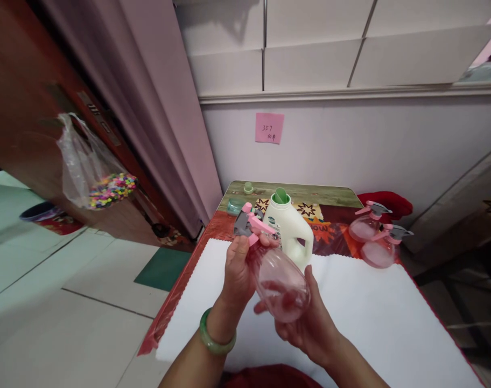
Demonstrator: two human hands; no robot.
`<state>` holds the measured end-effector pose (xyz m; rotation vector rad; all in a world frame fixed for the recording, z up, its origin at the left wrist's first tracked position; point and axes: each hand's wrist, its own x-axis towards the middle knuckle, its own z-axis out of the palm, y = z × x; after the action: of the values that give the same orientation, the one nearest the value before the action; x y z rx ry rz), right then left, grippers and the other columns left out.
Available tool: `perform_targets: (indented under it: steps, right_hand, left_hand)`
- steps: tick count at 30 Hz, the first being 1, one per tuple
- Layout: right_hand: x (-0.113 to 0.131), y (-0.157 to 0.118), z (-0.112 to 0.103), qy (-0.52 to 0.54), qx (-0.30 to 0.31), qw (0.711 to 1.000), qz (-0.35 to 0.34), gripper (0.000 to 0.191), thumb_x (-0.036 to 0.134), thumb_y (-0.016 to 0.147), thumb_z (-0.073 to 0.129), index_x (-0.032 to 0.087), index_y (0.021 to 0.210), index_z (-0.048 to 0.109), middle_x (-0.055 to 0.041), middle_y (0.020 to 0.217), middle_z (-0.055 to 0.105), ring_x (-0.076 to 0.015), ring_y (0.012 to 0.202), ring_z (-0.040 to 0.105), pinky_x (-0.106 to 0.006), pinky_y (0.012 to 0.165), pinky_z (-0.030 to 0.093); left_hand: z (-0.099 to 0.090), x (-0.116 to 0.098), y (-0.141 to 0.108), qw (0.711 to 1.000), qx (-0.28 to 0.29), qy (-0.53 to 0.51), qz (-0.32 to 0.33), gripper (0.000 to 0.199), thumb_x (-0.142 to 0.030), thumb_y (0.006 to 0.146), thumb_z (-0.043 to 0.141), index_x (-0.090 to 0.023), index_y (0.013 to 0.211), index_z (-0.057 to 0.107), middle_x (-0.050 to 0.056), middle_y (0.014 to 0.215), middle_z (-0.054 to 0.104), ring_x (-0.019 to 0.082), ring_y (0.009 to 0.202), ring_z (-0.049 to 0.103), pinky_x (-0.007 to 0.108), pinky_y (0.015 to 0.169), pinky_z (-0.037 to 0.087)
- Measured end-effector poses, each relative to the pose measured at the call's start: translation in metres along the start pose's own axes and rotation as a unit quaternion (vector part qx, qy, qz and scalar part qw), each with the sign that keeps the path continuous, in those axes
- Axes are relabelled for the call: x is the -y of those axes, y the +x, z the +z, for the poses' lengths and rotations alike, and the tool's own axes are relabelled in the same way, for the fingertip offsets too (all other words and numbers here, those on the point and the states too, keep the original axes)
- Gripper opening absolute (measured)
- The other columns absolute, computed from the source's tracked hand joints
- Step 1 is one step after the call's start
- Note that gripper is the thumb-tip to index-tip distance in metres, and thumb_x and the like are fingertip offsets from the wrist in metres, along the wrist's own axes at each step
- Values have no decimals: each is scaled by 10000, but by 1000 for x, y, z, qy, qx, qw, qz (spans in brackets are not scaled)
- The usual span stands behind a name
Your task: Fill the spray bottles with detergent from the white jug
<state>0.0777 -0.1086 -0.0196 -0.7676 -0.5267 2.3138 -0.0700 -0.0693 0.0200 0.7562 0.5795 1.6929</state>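
Head view: both hands up over the near middle of a table with a white cloth point(370, 318) on it. Left hand point(239, 269) wraps the neck of a clear pink spray bottle point(281, 285), just under its pink and grey trigger head point(249, 225); fingers curled tight round the neck, thumb side toward camera. Green bangle point(215, 338) on the left wrist. Right hand point(310, 320) cups the bottle's round body from below and the far side, fingers closed on it, fingertips showing through the clear plastic. Bottle is tilted, head up and to the left, base down toward the right hand, held off the cloth, not touching the table

Just behind the held bottle stands a white detergent jug point(294, 231) with a green cap point(281, 196), upright, handle to the right. Small green lid point(248, 187) lies at the far left edge of the table, something teal point(234, 206) near it, too small to tell. Two more pink spray bottles point(374, 240) lie at the far right of the table, touching each other, on a red and orange patterned sheet point(330, 231). Red fabric point(391, 200) behind them

Pink sticky note point(269, 127) on the wall above the table. Left side: plastic bag point(96, 172) with coloured beads hanging on a brown door point(23, 108), grey curtain point(156, 108) beside it, tiled floor point(68, 302) below
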Motion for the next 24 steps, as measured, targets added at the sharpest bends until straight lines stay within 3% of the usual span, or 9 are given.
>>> perform_targets:
  steps: [2, 4, 6, 7, 11, 13, 17, 21, 24]
  right_hand:
    - [-5, 0, -2, -117, -106, 973, -168, 946, 922, 763, 454, 200, 1372, 507, -178, 1144, 719, -167, 585, 660, -252, 396, 496]
    - [-10, 0, -6, -263, -167, 896, -318, 1001, 840, 650, 707, 263, 1426, 452, -171, 1356, 624, -214, 767, 695, -355, 598, 615]
    - [-13, -1, -8, -366, -195, 827, -380, 1076, 656, 506, 919, 290, 1411, 465, -163, 1452, 554, -230, 840, 684, -408, 749, 625]
    - [-13, -1, -7, -380, -200, 821, -376, 1055, 583, 488, 954, 289, 1387, 487, -161, 1432, 570, -218, 802, 679, -402, 735, 623]
    - [-5, -3, 1, -187, -82, 967, -151, 849, 786, 693, 698, 197, 1287, 558, -162, 1090, 730, -106, 447, 555, -243, 363, 439]
    - [0, -3, 5, -79, -10, 996, -37, 924, 899, 707, 545, 140, 1234, 586, -173, 971, 747, -52, 369, 465, -180, 318, 312]
    - [2, -1, 6, -100, -31, 991, -79, 943, 906, 716, 537, 161, 1293, 552, -167, 995, 746, -120, 481, 607, -174, 335, 354]
    - [-5, 3, 2, -222, -61, 948, -218, 860, 583, 577, 904, 246, 1292, 566, -83, 1111, 703, -147, 666, 655, -224, 459, 512]
    - [-13, 7, -3, -211, -33, 959, -186, 726, 563, 640, 860, 216, 1220, 596, -68, 1037, 699, -121, 588, 629, -249, 483, 526]
  left_hand:
    - [-2, 2, 1, 1000, -25, -4, 15, 262, -434, 918, 680, -177, 880, 714, 23, 812, 707, 225, 906, 736, 419, 992, 534]
    - [-4, 3, 1, 999, -38, 5, 29, 230, -403, 916, 690, -174, 911, 707, 31, 820, 717, 230, 919, 737, 427, 987, 535]
    - [-5, 4, 2, 999, -35, 12, 23, 218, -384, 920, 688, -168, 937, 708, 44, 841, 732, 232, 912, 742, 436, 981, 537]
    - [-5, 3, 2, 999, -26, 14, 14, 228, -390, 920, 687, -164, 942, 711, 51, 848, 738, 234, 900, 744, 441, 978, 539]
    - [-2, -1, 2, 1000, 18, 5, -12, 307, -456, 901, 696, -153, 946, 724, 61, 836, 746, 245, 869, 750, 460, 984, 537]
    - [-2, -3, 2, 1000, 19, -5, -12, 299, -457, 892, 707, -164, 949, 725, 44, 819, 738, 244, 873, 749, 467, 996, 531]
    - [-7, -4, 3, 1000, -15, 7, -3, 292, -459, 908, 687, -170, 938, 715, 36, 836, 731, 242, 911, 745, 461, 1004, 525]
    - [-17, -3, 0, 998, -49, 39, 7, 262, -432, 926, 669, -174, 957, 706, 40, 831, 727, 236, 928, 741, 440, 988, 532]
    - [-22, -4, -3, 997, -57, 56, -4, 269, -435, 921, 672, -168, 929, 704, 40, 810, 714, 239, 924, 737, 433, 975, 538]
